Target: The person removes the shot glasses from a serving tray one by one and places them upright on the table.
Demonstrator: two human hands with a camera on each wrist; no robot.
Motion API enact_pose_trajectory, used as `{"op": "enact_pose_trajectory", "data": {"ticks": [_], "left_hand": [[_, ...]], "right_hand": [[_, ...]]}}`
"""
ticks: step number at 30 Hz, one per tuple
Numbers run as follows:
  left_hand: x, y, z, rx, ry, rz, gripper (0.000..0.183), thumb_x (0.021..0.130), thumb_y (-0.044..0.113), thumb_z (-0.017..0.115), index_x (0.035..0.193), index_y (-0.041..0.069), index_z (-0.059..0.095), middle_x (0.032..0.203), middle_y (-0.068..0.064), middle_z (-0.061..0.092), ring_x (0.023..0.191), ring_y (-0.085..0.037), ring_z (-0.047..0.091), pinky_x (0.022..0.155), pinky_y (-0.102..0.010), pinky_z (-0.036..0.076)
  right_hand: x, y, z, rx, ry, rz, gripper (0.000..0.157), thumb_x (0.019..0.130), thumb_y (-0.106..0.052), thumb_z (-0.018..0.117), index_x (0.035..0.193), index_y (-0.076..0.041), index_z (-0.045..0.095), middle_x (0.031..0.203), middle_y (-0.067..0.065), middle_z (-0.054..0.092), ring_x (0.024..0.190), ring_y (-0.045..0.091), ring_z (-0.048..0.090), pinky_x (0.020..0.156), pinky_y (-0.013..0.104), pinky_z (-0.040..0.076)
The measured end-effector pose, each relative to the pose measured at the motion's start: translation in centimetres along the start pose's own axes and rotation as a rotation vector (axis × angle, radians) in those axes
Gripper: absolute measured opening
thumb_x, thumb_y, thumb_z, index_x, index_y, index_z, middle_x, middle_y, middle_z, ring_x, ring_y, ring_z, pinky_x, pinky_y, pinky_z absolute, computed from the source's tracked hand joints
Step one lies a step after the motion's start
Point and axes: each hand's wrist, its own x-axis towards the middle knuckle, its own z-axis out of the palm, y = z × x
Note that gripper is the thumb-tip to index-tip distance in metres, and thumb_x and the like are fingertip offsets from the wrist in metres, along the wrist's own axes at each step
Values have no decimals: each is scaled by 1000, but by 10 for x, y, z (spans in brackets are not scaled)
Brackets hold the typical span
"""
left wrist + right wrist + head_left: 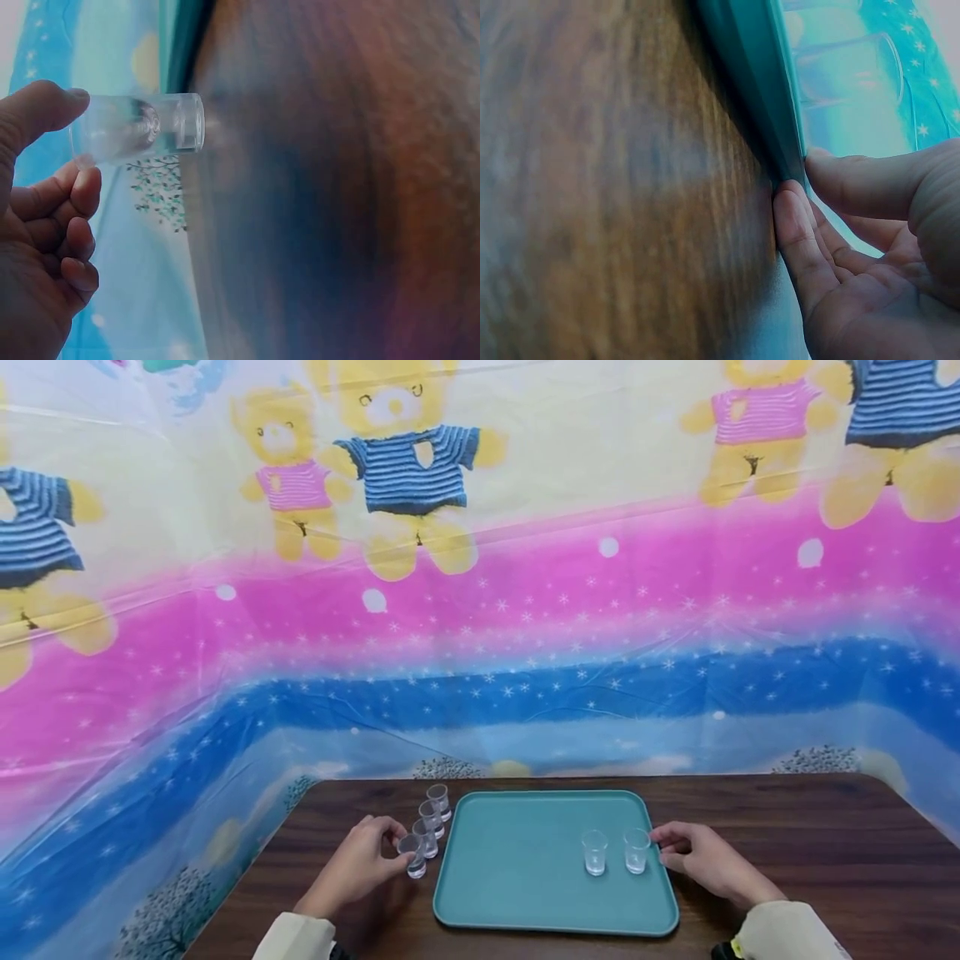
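A small clear shot glass, nearest me in a row left of the tray, is in my left hand. In the left wrist view, the thumb and index finger pinch the shot glass near its rim, its base toward the table. My right hand is at the right edge of the green tray. The right wrist view shows the thumb and index finger pinching the tray's rim. Two shot glasses stand on the tray's right half, the left one slightly apart from the right one.
Beyond the held glass, more shot glasses stand in a line toward the back, the farthest one beside the tray's far left corner. The dark wooden table carries everything. Behind it hangs a printed cloth with bears.
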Motion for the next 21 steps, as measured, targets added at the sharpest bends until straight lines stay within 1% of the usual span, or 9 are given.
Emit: {"op": "enact_pose_trajectory", "data": {"ticks": [2,6,11,14,17,20,21], "left_hand": [[1,-2,3,-5,-2,-7,23,72,27,68,85,13,56,74,4,49,67,-16,43,55,-27,35],[3,-4,8,-9,23,-7,23,71,27,69,83,13,57,73,5,50,67,-15,42,56,-27,35],[4,-2,9,-14,49,-8,23,70,28,70,82,12,57,71,5,50,66,-15,42,56,-28,35],[3,-2,10,-12,62,-8,26,70,29,70,84,12,57,73,5,50,69,-15,43,58,-28,36],[2,0,12,9,132,34,31,69,29,71,90,12,56,80,5,50,77,-15,42,64,-30,37],[3,6,13,6,220,129,35,69,29,71,95,11,56,86,5,50,82,-13,40,68,-30,38],[3,10,14,0,237,164,35,69,28,71,97,13,56,88,5,50,82,-12,40,67,-29,38]], "right_hand": [[0,1,-1,1,7,-1,26,78,-6,61,104,-10,58,95,3,55,85,16,52,68,35,43],[0,1,-1,2,10,-10,26,78,-6,61,104,-10,58,95,3,55,85,17,52,69,35,43],[0,1,-2,-4,7,-10,26,79,-6,61,104,-10,58,95,3,55,85,17,52,68,34,43],[0,0,-2,-4,5,-1,26,79,-5,60,104,-10,58,95,3,55,85,17,52,68,34,44],[0,0,-1,-6,4,-5,26,79,-4,60,104,-9,58,95,3,55,85,17,52,68,35,44],[-2,-1,-1,-11,4,-10,26,79,-4,60,104,-9,58,95,3,55,85,17,52,68,35,43],[-2,-1,0,-9,3,-8,25,79,-4,60,104,-9,58,94,3,55,85,17,52,68,35,43]]}}
